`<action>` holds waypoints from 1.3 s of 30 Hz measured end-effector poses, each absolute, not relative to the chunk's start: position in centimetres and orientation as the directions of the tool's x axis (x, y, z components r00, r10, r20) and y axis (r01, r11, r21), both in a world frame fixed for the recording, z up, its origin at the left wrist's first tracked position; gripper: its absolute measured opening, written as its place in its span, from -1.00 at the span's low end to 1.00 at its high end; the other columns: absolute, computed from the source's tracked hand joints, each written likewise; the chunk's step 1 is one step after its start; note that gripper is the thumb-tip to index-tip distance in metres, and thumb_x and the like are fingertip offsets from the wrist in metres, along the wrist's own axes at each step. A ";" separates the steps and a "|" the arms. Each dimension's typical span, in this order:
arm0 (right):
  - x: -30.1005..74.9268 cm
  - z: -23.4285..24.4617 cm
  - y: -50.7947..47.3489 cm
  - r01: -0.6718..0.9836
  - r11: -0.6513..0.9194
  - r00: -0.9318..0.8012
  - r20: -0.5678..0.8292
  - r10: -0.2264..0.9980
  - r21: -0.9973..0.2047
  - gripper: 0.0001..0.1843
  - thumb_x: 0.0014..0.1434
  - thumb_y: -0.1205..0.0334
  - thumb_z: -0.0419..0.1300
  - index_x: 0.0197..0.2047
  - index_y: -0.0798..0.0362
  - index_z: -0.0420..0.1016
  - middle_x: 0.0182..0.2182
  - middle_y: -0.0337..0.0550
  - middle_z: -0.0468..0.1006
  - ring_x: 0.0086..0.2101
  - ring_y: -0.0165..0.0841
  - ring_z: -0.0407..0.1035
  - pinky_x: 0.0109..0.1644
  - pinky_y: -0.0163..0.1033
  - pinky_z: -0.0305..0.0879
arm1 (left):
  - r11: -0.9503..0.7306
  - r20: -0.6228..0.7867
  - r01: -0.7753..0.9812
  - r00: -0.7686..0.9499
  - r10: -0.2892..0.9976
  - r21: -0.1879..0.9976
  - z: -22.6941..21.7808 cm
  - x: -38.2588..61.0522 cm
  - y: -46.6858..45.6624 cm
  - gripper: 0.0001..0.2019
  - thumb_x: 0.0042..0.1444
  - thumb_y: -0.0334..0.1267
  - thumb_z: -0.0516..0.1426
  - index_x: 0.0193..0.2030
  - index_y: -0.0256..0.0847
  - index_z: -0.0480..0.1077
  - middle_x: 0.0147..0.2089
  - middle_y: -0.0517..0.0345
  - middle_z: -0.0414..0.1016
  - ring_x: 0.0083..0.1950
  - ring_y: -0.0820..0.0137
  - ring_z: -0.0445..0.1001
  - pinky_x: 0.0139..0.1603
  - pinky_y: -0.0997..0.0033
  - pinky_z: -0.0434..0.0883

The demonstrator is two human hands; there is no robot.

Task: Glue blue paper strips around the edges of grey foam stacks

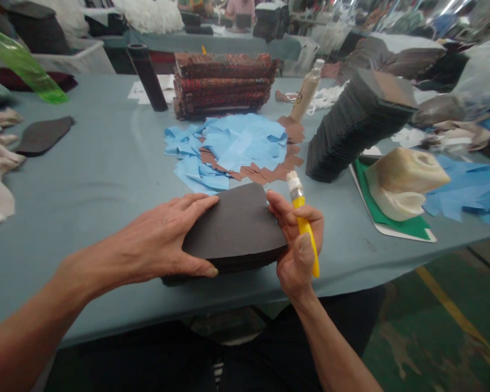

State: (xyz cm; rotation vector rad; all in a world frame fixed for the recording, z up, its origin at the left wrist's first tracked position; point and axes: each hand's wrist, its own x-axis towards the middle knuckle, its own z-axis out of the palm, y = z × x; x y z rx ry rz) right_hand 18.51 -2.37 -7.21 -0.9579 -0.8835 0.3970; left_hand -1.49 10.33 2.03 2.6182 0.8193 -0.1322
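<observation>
A stack of dark grey, flat cut pieces (234,223) lies near the table's front edge. My left hand (171,234) grips the stack's left side, with the thumb along its front and the fingers at the back corner. In my right hand (300,239) is a brush (306,223) with a yellow handle and whitish bristles pointing up and away. Some fingers of that hand rest against the stack's right side. Just behind the stack lie light blue strips (245,139) on top of brown cut pieces (261,173).
Folded patterned red fabric (224,84) is piled behind the strips. A tall, leaning dark stack (355,125) stands to the right, beside a cut-open plastic container (404,182) on a green board (375,190). Also on the table are a dark tube (147,79) and bottle (308,90).
</observation>
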 end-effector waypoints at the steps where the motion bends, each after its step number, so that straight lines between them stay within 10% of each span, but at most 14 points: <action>1: 18.5 -7.2 -2.4 0.084 0.539 0.602 0.474 0.643 -0.838 -0.69 0.43 -0.14 0.13 0.01 -0.13 0.22 0.17 0.03 0.68 0.24 -0.12 0.53 0.34 0.22 0.38 | -0.752 -0.206 0.564 0.825 0.526 0.342 2.1 -1.5 10.3 0.22 -0.03 0.41 0.36 0.63 -0.18 0.04 0.60 -0.18 0.16 0.51 -0.17 0.28 0.50 -0.03 0.30; 39: 19.4 -7.2 -2.8 0.418 0.333 0.564 0.529 0.634 -0.845 -0.82 0.36 0.22 0.30 -0.06 -0.07 0.36 -0.03 -0.14 0.77 0.02 -0.31 0.62 0.08 -0.16 0.37 | -0.604 -0.108 0.587 0.759 0.642 0.540 1.2 -4.4 9.7 0.11 0.01 0.55 0.26 0.55 -0.11 0.23 0.59 -0.04 0.23 0.57 -0.07 0.23 0.63 -0.02 0.14</action>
